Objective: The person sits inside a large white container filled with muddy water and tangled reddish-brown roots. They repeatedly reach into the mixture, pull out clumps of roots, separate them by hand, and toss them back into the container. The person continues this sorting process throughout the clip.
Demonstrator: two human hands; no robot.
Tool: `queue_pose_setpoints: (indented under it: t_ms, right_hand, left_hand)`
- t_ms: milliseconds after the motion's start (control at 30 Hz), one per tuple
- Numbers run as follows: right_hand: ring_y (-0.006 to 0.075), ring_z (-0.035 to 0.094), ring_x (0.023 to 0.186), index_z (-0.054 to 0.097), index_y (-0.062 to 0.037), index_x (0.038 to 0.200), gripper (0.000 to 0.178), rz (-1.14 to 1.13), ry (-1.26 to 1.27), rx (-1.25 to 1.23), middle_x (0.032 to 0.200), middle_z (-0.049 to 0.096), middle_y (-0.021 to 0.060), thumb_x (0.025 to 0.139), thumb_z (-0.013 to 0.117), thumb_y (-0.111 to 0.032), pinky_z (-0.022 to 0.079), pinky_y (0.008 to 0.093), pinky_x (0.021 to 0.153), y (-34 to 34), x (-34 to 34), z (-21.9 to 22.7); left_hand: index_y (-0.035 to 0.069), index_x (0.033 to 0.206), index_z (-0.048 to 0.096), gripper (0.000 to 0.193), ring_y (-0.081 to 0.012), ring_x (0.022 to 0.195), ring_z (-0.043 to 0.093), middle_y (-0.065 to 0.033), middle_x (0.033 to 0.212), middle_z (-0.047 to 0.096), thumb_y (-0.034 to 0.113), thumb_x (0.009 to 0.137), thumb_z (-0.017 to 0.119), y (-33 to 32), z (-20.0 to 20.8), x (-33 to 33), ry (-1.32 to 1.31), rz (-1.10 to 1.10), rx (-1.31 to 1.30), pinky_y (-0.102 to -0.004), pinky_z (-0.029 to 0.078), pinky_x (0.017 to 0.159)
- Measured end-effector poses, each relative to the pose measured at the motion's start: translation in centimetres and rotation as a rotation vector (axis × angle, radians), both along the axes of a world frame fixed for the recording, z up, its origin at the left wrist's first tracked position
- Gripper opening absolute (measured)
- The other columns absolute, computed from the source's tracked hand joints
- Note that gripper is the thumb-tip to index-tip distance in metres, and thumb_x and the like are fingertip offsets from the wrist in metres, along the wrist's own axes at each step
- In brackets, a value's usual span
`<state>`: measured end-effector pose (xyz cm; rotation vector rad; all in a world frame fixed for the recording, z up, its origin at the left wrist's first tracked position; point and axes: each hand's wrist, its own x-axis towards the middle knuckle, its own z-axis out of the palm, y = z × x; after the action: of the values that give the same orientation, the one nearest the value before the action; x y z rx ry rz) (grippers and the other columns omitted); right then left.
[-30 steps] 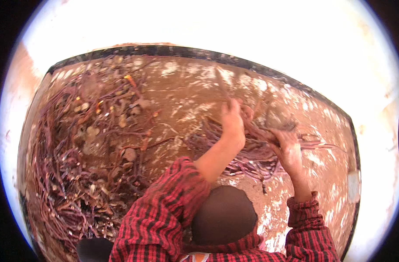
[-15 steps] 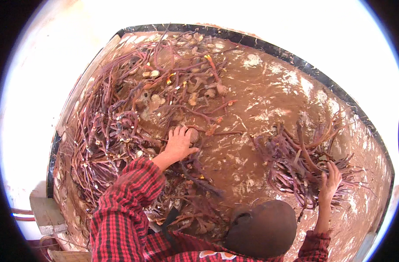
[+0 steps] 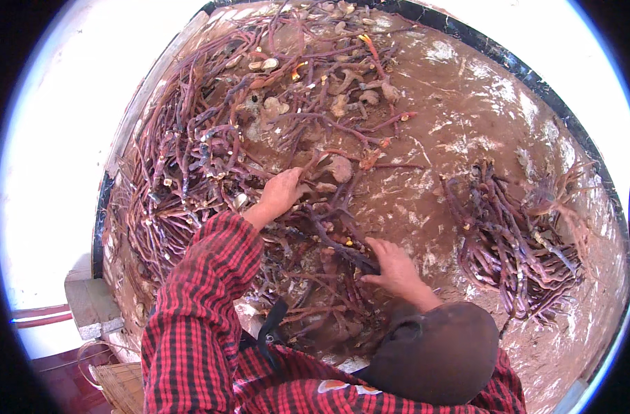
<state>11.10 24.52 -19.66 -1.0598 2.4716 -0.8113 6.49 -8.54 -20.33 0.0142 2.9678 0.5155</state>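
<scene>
My left hand (image 3: 278,196) reaches into the heap of long reddish-purple roots (image 3: 184,148), its fingers curled round a root beside a knobbly brown root crown (image 3: 339,168). Close to the front, my right hand (image 3: 396,271) has its thumb and fingers closed round the end of a dark purple root (image 3: 349,255) from the same tangle. Part of my right forearm is hidden behind a dark brown rounded shape (image 3: 436,352). A loose bundle of similar roots (image 3: 512,241) lies apart on the right, touched by neither hand.
The roots lie on a brown, earth-covered surface (image 3: 425,145) with pale scuffs. A raised dark edging (image 3: 480,41) curves round its far and right sides. A grey block (image 3: 93,303) and a woven basket (image 3: 122,383) stand at the lower left.
My right hand has left the right-hand bundle and moved left to the middle tangle, closing on a root. My left hand's spread fingers have curled. The whole view has shifted.
</scene>
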Motion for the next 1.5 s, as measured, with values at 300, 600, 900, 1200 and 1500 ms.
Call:
queue_pose_setpoints:
  t_ms: [300, 600, 900, 1200, 1500]
  right_hand:
    - [0.0229, 0.060, 0.087, 0.055, -0.0027, 0.113, 0.047, -0.208, -0.394, -0.275, 0.093, 0.060, 0.0139, 0.071, 0.072, -0.014, 0.048, 0.0334, 0.077, -1.7, -1.3, 1.5]
    - [0.0246, 0.060, 0.071, 0.054, 0.0022, 0.109, 0.046, -0.244, -0.260, -0.177, 0.078, 0.059, 0.0133, 0.072, 0.072, -0.018, 0.048, 0.0340, 0.067, -0.3, -4.7, 1.3]
    - [0.0388, 0.051, 0.104, 0.046, -0.0044, 0.115, 0.060, 0.009, -0.135, -0.063, 0.119, 0.046, 0.0163, 0.064, 0.078, -0.015, 0.046, 0.0439, 0.085, -2.2, 4.9, -1.6]
    - [0.0394, 0.055, 0.097, 0.041, -0.0079, 0.126, 0.067, -0.203, -0.247, 0.004, 0.115, 0.047, 0.0160, 0.070, 0.075, -0.017, 0.048, 0.0455, 0.080, -3.5, 3.8, -1.2]
    - [0.0369, 0.055, 0.101, 0.047, -0.0067, 0.124, 0.060, -0.152, -0.274, -0.001, 0.117, 0.047, 0.0151, 0.072, 0.075, -0.019, 0.048, 0.0417, 0.084, -3.3, 2.4, -1.7]
  left_hand:
    - [-0.005, 0.100, 0.051, 0.028, -0.0467, 0.085, 0.059, -0.0278, 0.089, 0.061, 0.011, 0.078, 0.059, -9.4, 5.8, -1.0, 0.155, 0.228, -0.013, -0.0504, 0.048, 0.074]
    - [-0.003, 0.095, 0.053, 0.016, -0.0235, 0.065, 0.066, -0.0165, 0.075, 0.064, 0.009, 0.085, 0.053, -10.8, 11.9, -3.1, 0.370, 0.310, 0.183, -0.0355, 0.050, 0.059]
    - [0.003, 0.126, 0.047, 0.032, -0.0098, 0.062, 0.061, -0.0065, 0.084, 0.067, 0.011, 0.095, 0.047, -7.6, 21.5, -3.0, 0.437, 0.409, 0.398, -0.0230, 0.045, 0.055]
    - [0.005, 0.129, 0.048, 0.034, -0.0060, 0.065, 0.059, -0.0056, 0.088, 0.067, 0.014, 0.096, 0.048, -10.0, 27.2, -1.5, 0.747, 0.270, 0.487, -0.0179, 0.043, 0.054]
    - [-0.002, 0.116, 0.053, 0.024, -0.0120, 0.071, 0.058, -0.0147, 0.100, 0.066, 0.011, 0.096, 0.048, -9.9, 34.0, 0.0, 1.088, 0.224, 0.949, -0.0202, 0.043, 0.057]
